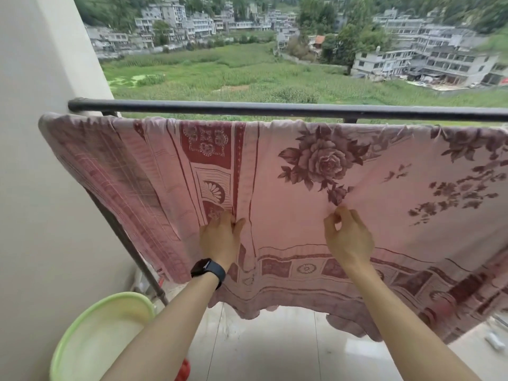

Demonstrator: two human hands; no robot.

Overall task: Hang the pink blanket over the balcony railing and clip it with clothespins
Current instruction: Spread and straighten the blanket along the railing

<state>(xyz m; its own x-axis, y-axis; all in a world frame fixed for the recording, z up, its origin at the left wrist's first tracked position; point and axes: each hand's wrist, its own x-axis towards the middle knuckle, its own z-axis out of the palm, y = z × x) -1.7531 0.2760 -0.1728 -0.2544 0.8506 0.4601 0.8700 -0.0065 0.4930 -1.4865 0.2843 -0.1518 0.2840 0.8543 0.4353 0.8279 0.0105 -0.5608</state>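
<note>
Here we are at the balcony, and the pink blanket [288, 174] is already draped over a bar just under the railing [275, 108]. It covers the bar from the left end by the wall out past the right edge of view. Its long axis runs along the bar, left to right. The printed face is toward us and the hem hangs loose above the floor.

Our left hand [220, 237], with a dark watch [207, 269] on the wrist, pinches a vertical fold near the patterned border. Our right hand [347, 237] has thumb and fingertips nipped on the cloth just below the rose.

We judge this cloth thin, soft and light, so it creases easily and a breeze could lift it. It is best taken by small pinches and tugged flat, then clipped up at the bar. We see no clothespins yet. A green basin [68, 339] sits bottom left.
</note>
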